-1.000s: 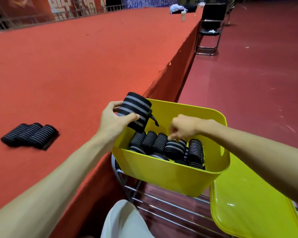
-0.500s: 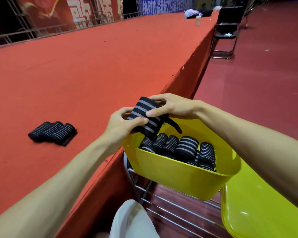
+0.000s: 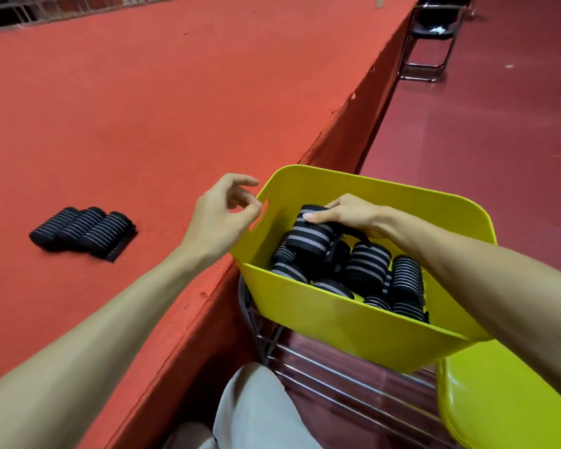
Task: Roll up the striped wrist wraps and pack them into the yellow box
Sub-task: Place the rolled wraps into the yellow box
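Note:
The yellow box (image 3: 353,325) stands on a metal rack beside the red platform and holds several rolled black wraps with grey stripes (image 3: 368,267). My right hand (image 3: 347,213) reaches into the box from the right and grips a rolled striped wrap (image 3: 308,236) at the box's left side, above the other rolls. My left hand (image 3: 222,215) hovers empty just outside the box's left handle slot, its fingers loosely curled. Three more rolled wraps (image 3: 83,233) lie side by side on the red platform to the left.
The red carpeted platform (image 3: 143,108) ends in an edge running diagonally past the box. A yellow lid (image 3: 506,406) lies at the lower right on the metal rack (image 3: 331,377). A black folding chair (image 3: 431,37) stands far back on the dark red floor.
My left hand has let go of the roll and drawn back to the left. My right hand has carried the roll down into the box.

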A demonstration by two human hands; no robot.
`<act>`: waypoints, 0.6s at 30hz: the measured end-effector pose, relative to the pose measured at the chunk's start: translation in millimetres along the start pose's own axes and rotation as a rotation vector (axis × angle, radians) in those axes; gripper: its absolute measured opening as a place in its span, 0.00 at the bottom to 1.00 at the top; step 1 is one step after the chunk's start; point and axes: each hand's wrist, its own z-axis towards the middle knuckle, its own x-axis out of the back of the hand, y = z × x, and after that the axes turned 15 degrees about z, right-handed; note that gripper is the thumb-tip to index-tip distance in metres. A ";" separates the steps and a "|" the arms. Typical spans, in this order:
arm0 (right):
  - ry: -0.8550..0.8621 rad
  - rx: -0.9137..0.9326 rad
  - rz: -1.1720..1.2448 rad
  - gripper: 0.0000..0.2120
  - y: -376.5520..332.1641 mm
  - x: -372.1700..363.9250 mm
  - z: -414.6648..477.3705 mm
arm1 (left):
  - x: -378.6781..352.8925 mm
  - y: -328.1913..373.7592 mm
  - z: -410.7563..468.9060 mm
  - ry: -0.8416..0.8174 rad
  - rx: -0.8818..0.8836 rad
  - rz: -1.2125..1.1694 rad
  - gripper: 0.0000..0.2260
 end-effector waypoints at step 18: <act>0.271 0.335 -1.188 0.24 -13.5 -33.0 1.1 | 21.3 -20.4 -19.8 0.170 0.100 -0.089 0.10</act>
